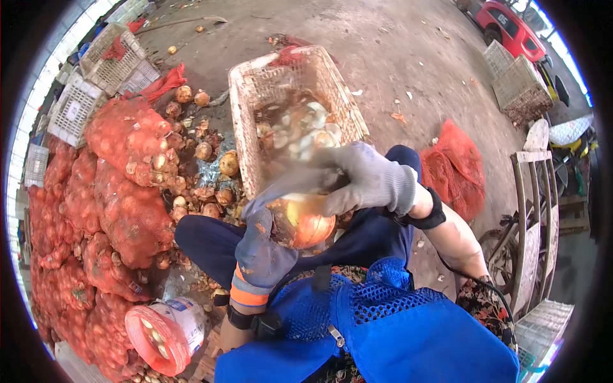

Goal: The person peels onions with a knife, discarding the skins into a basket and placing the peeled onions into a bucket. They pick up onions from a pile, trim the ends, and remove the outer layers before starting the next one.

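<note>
A large onion (306, 220), its brown skin partly off and pale flesh showing, sits in front of my chest. My left hand (263, 252), in a grey-blue glove with an orange cuff, is wrapped round its left side. My right hand (373, 179), in a grey glove, is just above the onion with fingers curled. Motion blurs its fingertips, and what they grip cannot be made out. Beyond my hands stands a dirty white plastic crate (242, 121) holding peeled pale onions (313, 131), partly blurred.
Red mesh sacks of onions (128, 204) are piled at left, with loose onions (228, 163) beside them. A bucket (191, 325) is at lower left. An empty red net (453, 169) lies right. Crates (520, 89), a wooden chair (533, 210) and a red vehicle (511, 29) stand farther right.
</note>
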Demonstrator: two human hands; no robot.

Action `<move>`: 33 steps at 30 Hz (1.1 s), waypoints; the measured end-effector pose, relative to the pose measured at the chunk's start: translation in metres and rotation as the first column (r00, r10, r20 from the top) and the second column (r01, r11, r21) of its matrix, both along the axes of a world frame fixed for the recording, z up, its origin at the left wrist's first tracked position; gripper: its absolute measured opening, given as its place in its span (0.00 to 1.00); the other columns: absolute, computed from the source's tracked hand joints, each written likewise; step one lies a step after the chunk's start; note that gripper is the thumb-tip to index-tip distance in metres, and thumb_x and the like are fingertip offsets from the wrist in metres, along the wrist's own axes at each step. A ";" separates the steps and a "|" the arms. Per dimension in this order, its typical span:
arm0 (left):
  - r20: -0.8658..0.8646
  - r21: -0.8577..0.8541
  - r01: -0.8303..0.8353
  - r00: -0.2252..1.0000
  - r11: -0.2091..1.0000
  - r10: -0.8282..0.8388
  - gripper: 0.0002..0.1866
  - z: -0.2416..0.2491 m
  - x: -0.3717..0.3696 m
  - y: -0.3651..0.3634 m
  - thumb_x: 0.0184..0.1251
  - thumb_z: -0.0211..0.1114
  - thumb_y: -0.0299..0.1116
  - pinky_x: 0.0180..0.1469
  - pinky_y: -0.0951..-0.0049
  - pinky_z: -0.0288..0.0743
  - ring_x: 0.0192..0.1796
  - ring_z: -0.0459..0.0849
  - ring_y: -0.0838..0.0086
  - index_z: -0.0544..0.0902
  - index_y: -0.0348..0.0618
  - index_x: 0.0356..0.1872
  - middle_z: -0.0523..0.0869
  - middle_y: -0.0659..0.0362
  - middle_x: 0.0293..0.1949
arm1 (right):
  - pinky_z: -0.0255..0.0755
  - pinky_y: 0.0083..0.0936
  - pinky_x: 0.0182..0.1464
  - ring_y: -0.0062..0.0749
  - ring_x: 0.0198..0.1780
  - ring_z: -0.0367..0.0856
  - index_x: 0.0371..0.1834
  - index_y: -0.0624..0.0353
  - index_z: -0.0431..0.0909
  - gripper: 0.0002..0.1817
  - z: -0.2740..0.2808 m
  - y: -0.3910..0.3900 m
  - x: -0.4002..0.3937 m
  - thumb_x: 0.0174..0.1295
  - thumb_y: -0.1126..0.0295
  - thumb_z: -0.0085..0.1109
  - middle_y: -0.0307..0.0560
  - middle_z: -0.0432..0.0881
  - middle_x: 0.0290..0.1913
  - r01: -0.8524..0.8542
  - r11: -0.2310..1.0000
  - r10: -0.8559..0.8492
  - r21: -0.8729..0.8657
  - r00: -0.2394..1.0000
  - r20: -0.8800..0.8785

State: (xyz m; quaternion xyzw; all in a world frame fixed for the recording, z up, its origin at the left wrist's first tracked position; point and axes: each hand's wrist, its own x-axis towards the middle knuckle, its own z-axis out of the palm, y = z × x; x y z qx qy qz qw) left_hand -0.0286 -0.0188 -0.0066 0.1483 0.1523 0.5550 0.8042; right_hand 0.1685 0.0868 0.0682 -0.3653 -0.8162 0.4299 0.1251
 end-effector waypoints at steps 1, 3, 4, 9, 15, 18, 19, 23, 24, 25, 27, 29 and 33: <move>-0.023 -0.023 -0.017 1.000 1.000 0.016 0.30 -0.001 0.002 -0.003 0.65 0.58 0.46 0.60 0.49 0.71 0.63 0.72 0.57 0.66 0.39 0.63 0.72 0.52 0.62 | 0.75 0.31 0.40 0.41 0.38 0.84 0.45 0.63 0.76 0.30 -0.001 0.000 -0.001 0.46 0.50 0.69 0.53 0.83 0.34 -0.067 0.998 0.067 0.004 0.997 0.048; 0.046 -0.028 -0.024 0.999 0.999 0.026 0.29 -0.003 0.003 -0.007 0.64 0.58 0.43 0.61 0.51 0.71 0.63 0.72 0.58 0.66 0.36 0.62 0.72 0.51 0.62 | 0.75 0.32 0.42 0.42 0.39 0.84 0.48 0.62 0.76 0.32 -0.007 -0.003 -0.001 0.47 0.50 0.69 0.54 0.83 0.36 -0.096 0.995 0.096 -0.032 0.995 -0.001; -0.257 0.002 -0.056 0.965 0.998 0.055 0.29 -0.008 0.003 -0.010 0.65 0.58 0.42 0.61 0.53 0.70 0.64 0.71 0.58 0.66 0.36 0.62 0.72 0.51 0.62 | 0.75 0.32 0.43 0.43 0.41 0.83 0.51 0.62 0.76 0.33 -0.010 -0.004 -0.002 0.47 0.49 0.69 0.55 0.84 0.37 -0.127 0.990 0.124 -0.061 0.991 -0.052; -0.750 0.191 0.008 0.646 0.982 0.140 0.27 0.009 0.014 -0.010 0.63 0.61 0.37 0.61 0.59 0.70 0.61 0.74 0.58 0.68 0.36 0.60 0.74 0.52 0.60 | 0.74 0.31 0.46 0.43 0.43 0.83 0.60 0.59 0.72 0.36 -0.012 -0.009 0.005 0.50 0.50 0.67 0.58 0.83 0.41 -0.177 0.965 0.159 -0.192 0.982 -0.107; -0.655 0.043 -0.011 0.755 0.999 0.036 0.35 0.002 0.007 -0.014 0.66 0.51 0.56 0.60 0.54 0.71 0.60 0.74 0.57 0.64 0.37 0.64 0.74 0.48 0.59 | 0.75 0.27 0.42 0.32 0.37 0.82 0.63 0.58 0.70 0.34 -0.042 -0.014 0.011 0.52 0.58 0.67 0.52 0.84 0.40 -0.295 0.927 0.206 -0.231 0.916 -0.343; -0.915 0.264 0.182 0.358 0.947 0.187 0.30 0.009 0.004 -0.009 0.68 0.52 0.51 0.59 0.55 0.72 0.58 0.76 0.59 0.67 0.37 0.60 0.77 0.50 0.55 | 0.75 0.24 0.37 0.25 0.34 0.81 0.63 0.58 0.69 0.34 -0.052 -0.013 0.010 0.51 0.61 0.67 0.48 0.84 0.37 -0.310 0.909 0.205 -0.277 0.914 -0.351; -0.790 0.596 0.362 0.108 0.717 0.603 0.24 0.022 0.004 -0.006 0.69 0.51 0.47 0.58 0.58 0.74 0.55 0.78 0.61 0.69 0.37 0.56 0.79 0.51 0.51 | 0.75 0.23 0.35 0.21 0.33 0.80 0.63 0.58 0.69 0.35 -0.055 -0.013 0.010 0.51 0.61 0.68 0.47 0.84 0.36 -0.317 0.922 0.242 -0.224 0.921 -0.305; -0.781 0.547 0.525 0.042 0.652 0.623 0.28 0.011 -0.006 0.001 0.69 0.51 0.49 0.61 0.58 0.70 0.59 0.76 0.60 0.66 0.37 0.61 0.76 0.48 0.56 | 0.76 0.26 0.35 0.30 0.32 0.83 0.58 0.59 0.75 0.32 -0.040 -0.019 0.009 0.49 0.58 0.69 0.49 0.85 0.34 -0.224 0.932 0.183 -0.284 0.969 -0.165; -0.799 0.529 0.528 0.047 0.665 0.599 0.29 0.006 -0.009 0.000 0.69 0.51 0.49 0.62 0.58 0.69 0.59 0.75 0.60 0.65 0.37 0.62 0.75 0.48 0.57 | 0.76 0.26 0.35 0.30 0.32 0.83 0.58 0.59 0.75 0.32 -0.044 -0.019 0.010 0.49 0.58 0.69 0.49 0.85 0.34 -0.226 0.931 0.184 -0.287 0.969 -0.165; -0.817 0.514 0.522 0.055 0.681 0.575 0.30 0.002 -0.011 0.000 0.69 0.51 0.50 0.63 0.58 0.69 0.60 0.75 0.60 0.65 0.36 0.63 0.74 0.47 0.59 | 0.75 0.29 0.34 0.36 0.32 0.84 0.53 0.59 0.77 0.30 -0.051 -0.020 0.011 0.48 0.56 0.69 0.51 0.85 0.34 -0.232 0.968 0.206 -0.097 0.952 -0.225; -0.850 0.492 0.482 0.087 0.725 0.520 0.33 -0.008 -0.010 -0.005 0.69 0.51 0.51 0.64 0.58 0.67 0.62 0.74 0.59 0.63 0.36 0.66 0.73 0.45 0.61 | 0.75 0.32 0.34 0.42 0.32 0.84 0.49 0.59 0.79 0.28 -0.045 -0.021 0.011 0.47 0.53 0.69 0.53 0.85 0.33 -0.216 0.972 0.234 0.094 0.930 -0.282; -0.864 0.369 0.219 0.439 0.903 0.247 0.36 -0.018 -0.003 -0.010 0.67 0.51 0.54 0.66 0.57 0.64 0.64 0.70 0.57 0.61 0.36 0.67 0.69 0.44 0.63 | 0.70 0.32 0.56 0.42 0.59 0.76 0.54 0.62 0.77 0.35 -0.027 -0.022 0.014 0.41 0.58 0.76 0.55 0.77 0.57 -0.251 0.966 0.250 -0.060 0.968 -0.016; -0.306 -0.222 -0.039 0.952 0.974 -0.032 0.43 -0.032 0.010 -0.026 0.65 0.53 0.59 0.70 0.55 0.58 0.69 0.63 0.55 0.53 0.35 0.70 0.62 0.41 0.67 | 0.71 0.32 0.34 0.42 0.34 0.81 0.35 0.63 0.80 0.26 -0.021 -0.020 0.014 0.42 0.52 0.75 0.51 0.81 0.32 -0.343 0.926 0.360 0.157 0.928 -0.098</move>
